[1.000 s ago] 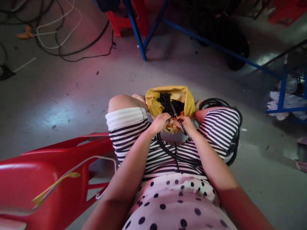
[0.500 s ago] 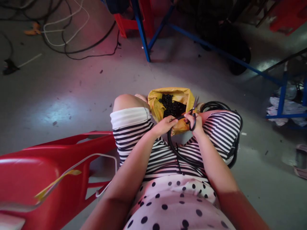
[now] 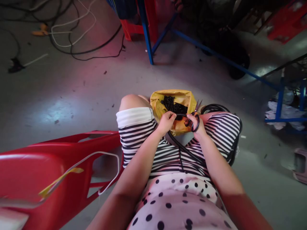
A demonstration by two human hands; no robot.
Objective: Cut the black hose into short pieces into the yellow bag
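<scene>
My left hand (image 3: 167,122) is closed on a length of black tubing (image 3: 181,115) above a yellow bag. A pair of scissors (image 3: 197,108) with dark handles is in my right hand (image 3: 197,125), blades pointing up and away from me. The fingers of that hand also meet the tubing's far end. Short black pieces (image 3: 169,103) lie inside the yellow bag (image 3: 157,111), which stands open between my knees. From my left hand the tubing runs down across my lap. A coil of it (image 3: 219,106) loops around my right knee.
A red plastic chair (image 3: 59,153) stands at my left, with a white wire and yellow strip over it. Blue metal table legs (image 3: 146,38) rise ahead. Cables (image 3: 88,51) lie on the floor at the far left. White plastic bags (image 3: 280,110) sit at the right.
My left hand has moved slightly up and away from my right hand, and more tubing shows between them. The scissors are still in my right hand. The whole view has shifted slightly.
</scene>
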